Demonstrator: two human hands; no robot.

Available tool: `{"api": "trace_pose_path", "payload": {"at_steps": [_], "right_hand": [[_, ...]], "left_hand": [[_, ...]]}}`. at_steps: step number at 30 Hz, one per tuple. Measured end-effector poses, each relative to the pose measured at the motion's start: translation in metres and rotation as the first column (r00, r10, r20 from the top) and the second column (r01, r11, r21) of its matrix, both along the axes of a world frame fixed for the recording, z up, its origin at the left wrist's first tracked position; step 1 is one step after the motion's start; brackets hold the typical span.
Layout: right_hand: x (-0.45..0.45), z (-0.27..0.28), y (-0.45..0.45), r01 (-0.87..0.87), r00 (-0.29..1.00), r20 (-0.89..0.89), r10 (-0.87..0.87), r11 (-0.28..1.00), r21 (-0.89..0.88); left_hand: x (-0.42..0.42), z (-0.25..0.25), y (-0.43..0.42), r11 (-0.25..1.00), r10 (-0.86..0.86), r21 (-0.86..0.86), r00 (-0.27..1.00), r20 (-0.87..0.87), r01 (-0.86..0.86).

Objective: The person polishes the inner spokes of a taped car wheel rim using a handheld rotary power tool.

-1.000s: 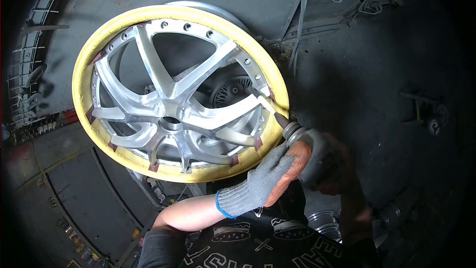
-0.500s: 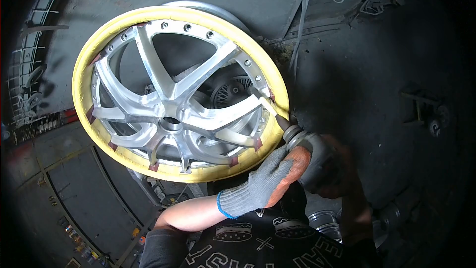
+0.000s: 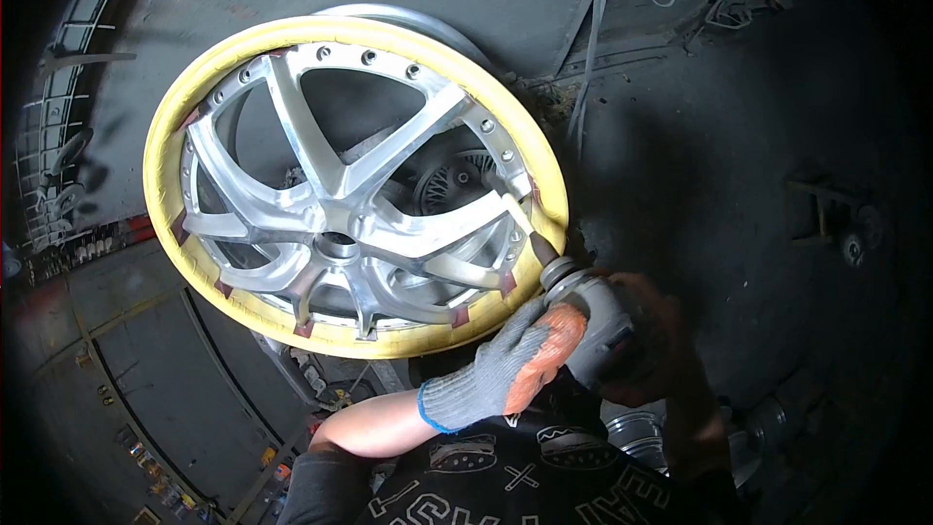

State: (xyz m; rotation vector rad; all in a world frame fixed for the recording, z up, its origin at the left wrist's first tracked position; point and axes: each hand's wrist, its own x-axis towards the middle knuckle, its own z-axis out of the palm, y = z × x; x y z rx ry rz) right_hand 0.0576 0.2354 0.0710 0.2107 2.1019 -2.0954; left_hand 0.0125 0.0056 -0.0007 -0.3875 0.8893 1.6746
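A silver multi-spoke car wheel (image 3: 335,175) with yellow tape around its rim (image 3: 160,175) stands tilted in front of me. Dark red patches show along the tape near the spoke ends. My left hand (image 3: 515,365), in a grey knitted glove with an orange coated palm, is closed against the front of a grey grinder (image 3: 598,321). The tool's long pale tip (image 3: 517,214) reaches a spoke end at the wheel's right side. My right hand (image 3: 656,331) lies in shadow around the grinder's body, its fingers only partly visible.
Behind the spokes lies a mesh-patterned wheel (image 3: 457,180). More silver rims (image 3: 637,433) sit low on the right. Cables (image 3: 734,10) hang at the upper right, and a small wheeled stand (image 3: 836,214) is on the dark floor. A metal rack (image 3: 58,136) runs along the left.
Both hands have moved slightly left and down with the grinder, whose body shows more now. Its tip stays at the same spoke end. The wheel has shifted very slightly in view.
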Motion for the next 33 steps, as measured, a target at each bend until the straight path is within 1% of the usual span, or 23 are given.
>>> {"api": "trace_pose_path", "payload": {"at_steps": [3, 6, 8, 9, 11, 12, 14, 15, 17, 18, 21, 24, 26, 27, 29, 30, 32, 33], "right_hand": [[0.003, 0.0, -0.001, 0.056, 0.998, -0.004, -0.055, 0.995, 0.078], [0.006, -0.006, -0.003, 0.053, 0.998, 0.019, -0.054, 0.998, 0.038], [0.008, -0.008, -0.007, 0.001, 0.999, -0.037, 0.0, 1.0, 0.02], [0.006, -0.008, -0.009, 0.003, 0.999, -0.039, -0.002, 1.0, 0.02], [0.005, -0.007, -0.014, -0.038, 0.999, 0.008, 0.038, 0.999, 0.006], [0.006, -0.008, -0.015, -0.035, 0.999, 0.005, 0.035, 0.999, 0.006], [0.007, -0.01, -0.018, 0.038, 0.999, -0.005, -0.039, 0.997, -0.068], [0.008, -0.009, -0.017, 0.04, 0.999, -0.005, -0.04, 0.997, -0.068], [0.008, -0.006, -0.011, 0.046, 0.999, -0.011, -0.046, 0.999, -0.01], [0.008, -0.006, -0.009, 0.047, 0.999, -0.008, -0.047, 0.999, -0.009], [0.009, -0.007, -0.007, 0.045, 0.999, -0.024, -0.044, 0.999, 0.015], [0.01, -0.008, -0.011, 0.055, 0.998, -0.041, -0.053, 0.998, 0.036], [0.009, -0.004, -0.016, -0.014, 0.998, 0.065, 0.016, 0.999, -0.037], [0.007, -0.002, -0.017, -0.018, 0.998, 0.062, 0.02, 0.999, -0.038], [0.003, 0.0, -0.019, -0.084, 0.987, 0.139, 0.083, 0.996, -0.004], [0.003, -0.001, -0.02, -0.085, 0.987, 0.136, 0.085, 0.996, -0.002], [0.003, -0.006, -0.022, -0.024, 0.998, 0.061, 0.023, 1.0, 0.005], [0.003, -0.006, -0.021, -0.024, 0.998, 0.062, 0.024, 1.0, 0.006]], "left_hand": [[0.003, -0.012, 0.004, 0.998, -0.059, -0.028, 0.998, -0.019, 0.058], [0.008, -0.009, 0.0, 0.998, -0.064, -0.023, 0.998, 0.0, 0.064], [0.01, 0.0, -0.005, 0.999, -0.039, 0.002, 0.999, 0.038, 0.039], [0.011, 0.006, -0.007, 1.0, -0.025, 0.015, 0.998, 0.059, 0.024], [0.011, 0.015, -0.009, 1.0, 0.008, 0.025, 0.996, 0.084, -0.01], [0.01, 0.019, -0.009, 1.0, 0.015, 0.01, 0.996, 0.086, -0.016], [0.011, 0.017, -0.007, 0.998, 0.037, -0.051, 0.999, 0.001, -0.037], [0.011, 0.013, -0.007, 0.996, 0.043, -0.072, 0.999, -0.027, -0.045], [0.009, 0.003, -0.007, 0.997, -0.016, -0.073, 0.999, -0.039, 0.014], [0.006, -0.003, -0.006, 0.996, -0.054, -0.068, 0.998, -0.045, 0.051], [0.004, -0.009, -0.002, 0.996, -0.082, -0.046, 0.996, -0.038, 0.08], [0.002, 0.009, -0.002, 0.999, -0.026, 0.027, 0.999, 0.024, 0.025], [-0.003, 0.032, -0.002, 0.989, 0.058, 0.126, 0.992, 0.113, -0.073], [-0.004, 0.041, -0.001, 0.981, 0.094, 0.157, 0.984, 0.151, -0.117], [-0.006, 0.059, 0.0, 0.973, 0.149, 0.151, 0.974, 0.168, -0.175], [-0.007, 0.064, 0.004, 0.992, 0.125, 0.002, 0.991, -0.048, -0.125], [-0.011, 0.053, -0.004, 0.995, 0.097, -0.025, 0.995, -0.026, -0.098], [-0.013, 0.047, -0.008, 0.995, 0.068, 0.064, 0.992, 0.104, -0.075]]}}
